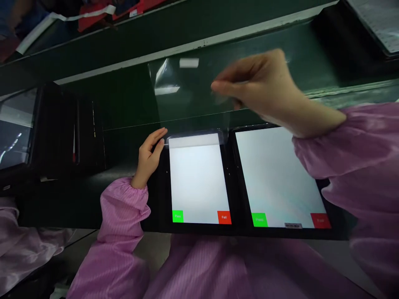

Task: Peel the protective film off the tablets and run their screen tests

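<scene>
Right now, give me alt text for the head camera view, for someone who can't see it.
A person's right hand in a pink sleeve pinches a clear plastic sheet above two side-by-side tablets, whose white screens show green Pass and red Fail buttons. The left hand sits by the top corner of the left tablet.

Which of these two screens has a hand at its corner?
The left screen: the left hand sits at its top corner; the right hand is raised, holding clear film.
</scene>
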Tool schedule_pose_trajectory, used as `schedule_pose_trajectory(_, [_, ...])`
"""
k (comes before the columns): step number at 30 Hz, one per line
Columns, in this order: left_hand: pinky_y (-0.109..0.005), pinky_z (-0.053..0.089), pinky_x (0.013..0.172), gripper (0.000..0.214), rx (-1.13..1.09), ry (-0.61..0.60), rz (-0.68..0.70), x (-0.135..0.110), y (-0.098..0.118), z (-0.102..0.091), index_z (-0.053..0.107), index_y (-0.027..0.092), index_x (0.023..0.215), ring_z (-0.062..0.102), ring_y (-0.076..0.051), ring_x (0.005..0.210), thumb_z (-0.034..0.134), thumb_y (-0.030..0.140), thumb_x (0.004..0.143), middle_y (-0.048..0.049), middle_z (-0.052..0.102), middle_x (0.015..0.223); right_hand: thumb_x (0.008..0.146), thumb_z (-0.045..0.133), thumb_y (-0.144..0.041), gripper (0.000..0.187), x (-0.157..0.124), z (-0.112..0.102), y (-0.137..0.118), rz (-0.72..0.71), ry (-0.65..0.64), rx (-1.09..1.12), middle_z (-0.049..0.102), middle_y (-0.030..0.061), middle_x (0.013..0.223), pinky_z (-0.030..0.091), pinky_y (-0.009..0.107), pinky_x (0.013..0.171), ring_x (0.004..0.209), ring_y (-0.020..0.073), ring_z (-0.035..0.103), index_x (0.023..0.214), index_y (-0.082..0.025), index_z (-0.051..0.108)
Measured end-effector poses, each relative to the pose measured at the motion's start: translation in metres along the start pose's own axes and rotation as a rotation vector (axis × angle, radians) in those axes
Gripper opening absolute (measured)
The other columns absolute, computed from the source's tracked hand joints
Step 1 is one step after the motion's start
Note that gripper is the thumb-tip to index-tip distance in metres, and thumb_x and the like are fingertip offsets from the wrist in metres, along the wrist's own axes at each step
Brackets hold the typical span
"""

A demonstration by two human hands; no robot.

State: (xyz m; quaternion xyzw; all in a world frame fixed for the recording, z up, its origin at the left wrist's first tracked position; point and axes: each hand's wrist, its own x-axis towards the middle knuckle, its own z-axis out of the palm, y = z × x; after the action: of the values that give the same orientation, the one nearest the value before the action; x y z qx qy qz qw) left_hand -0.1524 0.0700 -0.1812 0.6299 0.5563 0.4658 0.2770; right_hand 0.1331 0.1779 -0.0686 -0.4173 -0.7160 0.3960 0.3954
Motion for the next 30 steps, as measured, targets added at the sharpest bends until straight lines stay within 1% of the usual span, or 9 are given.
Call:
schedule_pose_trajectory(3, [-0.044,0.053,0.118,0.031,0.074,0.062,0.033,0.002,-0.004,0.000,0.076,0.024,0.125,0.067,-0.025,0.135,0.063,0.043,0.104,-0.0081,0.073,0.138,0.093,0.083,-0.027,0.016,0.008,-0.012,-0.009,-0.003,0.093,-0.028,0.077,0.0009,0.087,0.047,0.015,0.047,0.057,0.0024,0.059,0.094,-0.011,0.079])
schedule_pose_trajectory(6, [-0.044,0.054,0.117,0.027,0.125,0.046,0.043,0.004,-0.005,-0.001,0.079,0.022,0.118,0.068,-0.025,0.132,0.063,0.039,0.103,-0.0084,0.075,0.135,0.090,0.086,-0.037,0.024,0.002,-0.013,-0.021,0.076,0.124,-0.088,0.079,-0.0008,0.093,0.048,0.014,0.051,0.058,0.0001,0.058,0.094,-0.014,0.079])
schedule_pose_trajectory(14, [-0.041,0.056,0.114,0.023,0.144,0.032,0.054,0.002,-0.005,0.001,0.079,0.023,0.117,0.071,-0.023,0.126,0.064,0.030,0.101,-0.0063,0.078,0.129,0.094,0.083,-0.033,0.019,-0.007,-0.008,-0.020,0.102,0.115,-0.123,0.076,-0.0026,0.091,0.048,0.011,0.049,0.059,-0.0014,0.058,0.092,-0.015,0.077])
schedule_pose_trajectory(17, [-0.040,0.056,0.113,0.023,0.166,0.024,0.062,0.003,-0.005,0.001,0.079,0.022,0.118,0.071,-0.023,0.126,0.063,0.029,0.102,-0.0061,0.078,0.129,0.094,0.084,-0.032,0.020,-0.013,-0.006,-0.020,0.050,0.087,-0.102,0.073,-0.0033,0.088,0.046,0.011,0.046,0.059,-0.0008,0.058,0.093,-0.014,0.077])
schedule_pose_trajectory(19, [-0.039,0.056,0.113,0.024,0.182,0.014,0.070,0.003,-0.005,0.000,0.079,0.022,0.118,0.071,-0.023,0.126,0.062,0.029,0.103,-0.0065,0.078,0.129,0.095,0.082,-0.027,0.012,-0.019,-0.006,-0.023,0.063,0.082,-0.118,0.074,-0.0047,0.087,0.048,0.012,0.048,0.059,-0.0004,0.059,0.096,-0.015,0.078])
schedule_pose_trajectory(21, [-0.039,0.055,0.113,0.024,0.194,0.008,0.081,0.003,-0.004,0.000,0.078,0.021,0.118,0.071,-0.023,0.126,0.061,0.028,0.103,-0.0068,0.078,0.128,0.095,0.081,-0.024,0.008,-0.026,-0.007,-0.026,0.163,0.099,-0.158,0.076,-0.0055,0.090,0.052,0.013,0.052,0.060,0.0001,0.060,0.101,-0.019,0.080])
schedule_pose_trajectory(24, [-0.038,0.056,0.112,0.025,0.212,0.000,0.092,0.002,-0.003,-0.001,0.078,0.020,0.118,0.071,-0.023,0.125,0.060,0.025,0.102,-0.0070,0.078,0.126,0.094,0.083,-0.033,0.012,-0.040,-0.007,-0.030,0.248,0.099,-0.205,0.078,-0.0038,0.099,0.056,0.018,0.057,0.064,0.0037,0.066,0.105,-0.027,0.082])
schedule_pose_trajectory(26, [-0.037,0.056,0.111,0.025,0.227,-0.004,0.105,0.002,-0.004,-0.002,0.077,0.020,0.118,0.071,-0.023,0.124,0.059,0.024,0.102,-0.0062,0.078,0.126,0.095,0.083,-0.037,0.016,-0.050,-0.006,-0.032,0.234,0.083,-0.219,0.078,-0.0034,0.104,0.058,0.020,0.058,0.065,0.0043,0.066,0.109,-0.029,0.082])
schedule_pose_trajectory(30, [-0.036,0.056,0.110,0.025,0.263,-0.005,0.135,0.004,-0.012,-0.003,0.076,0.021,0.120,0.072,-0.022,0.122,0.057,0.026,0.104,-0.0048,0.079,0.125,0.101,0.075,-0.026,0.017,-0.075,0.000,-0.033,0.162,0.011,-0.228,0.078,-0.0028,0.102,0.057,0.019,0.057,0.062,0.0019,0.063,0.117,-0.025,0.080])
